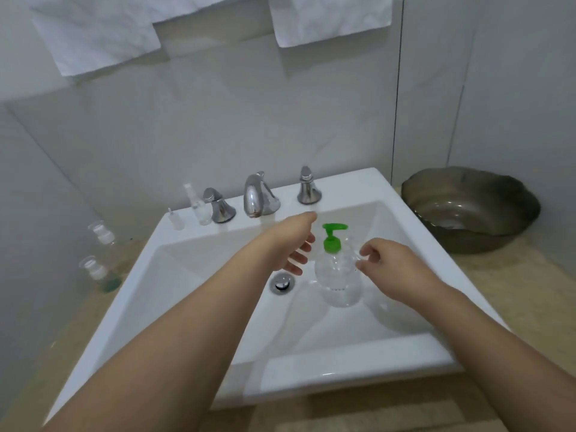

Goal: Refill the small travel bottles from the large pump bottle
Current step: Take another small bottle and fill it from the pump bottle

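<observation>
Right hand (385, 265), fingers curled, touches the shoulder of the clear pump bottle (338, 275) standing in the sink (193, 291). Left hand (294, 244), fingers spread, hovers just beside it. Small bottles (101, 233) stand on the worktop (514, 285), left.

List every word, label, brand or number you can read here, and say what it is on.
None: no readable text in this view.
Pump bottle: clear, green pump, no label visible.
Small bottles left of the sink: too blurred to tell if any print is there.
Faucet: no marking legible.
</observation>
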